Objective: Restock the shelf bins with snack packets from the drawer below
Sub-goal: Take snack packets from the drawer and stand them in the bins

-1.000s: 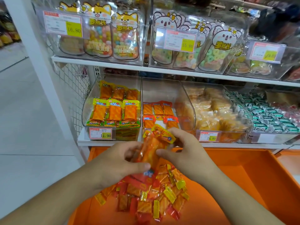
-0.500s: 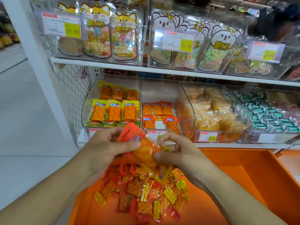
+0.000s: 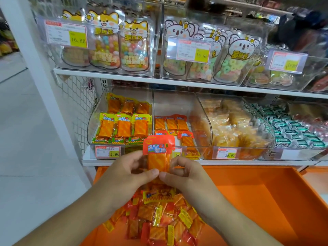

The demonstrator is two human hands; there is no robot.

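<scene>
Both hands, left hand (image 3: pixel 124 172) + right hand (image 3: pixel 184 174), pinched red-top packet (image 3: pixel 158 153) upright btwn them, above drawer (image 3: pixel 266 201), in front of middle bin (image 3: pixel 174 103). Step judged: sorting/orienting before shelving. Next: lift into that half-filled bin, face fwd. Film glossy, crinkly, flat; bin clear rigid plastic; loose packets (image 3: pixel 159 221) heaped in drawer

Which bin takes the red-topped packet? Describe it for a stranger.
Start at the lower shelf above the orange drawer. Second clear bin from the left, mostly empty. Its few packets have red tops, unlike the yellow-topped ones next door.
</scene>
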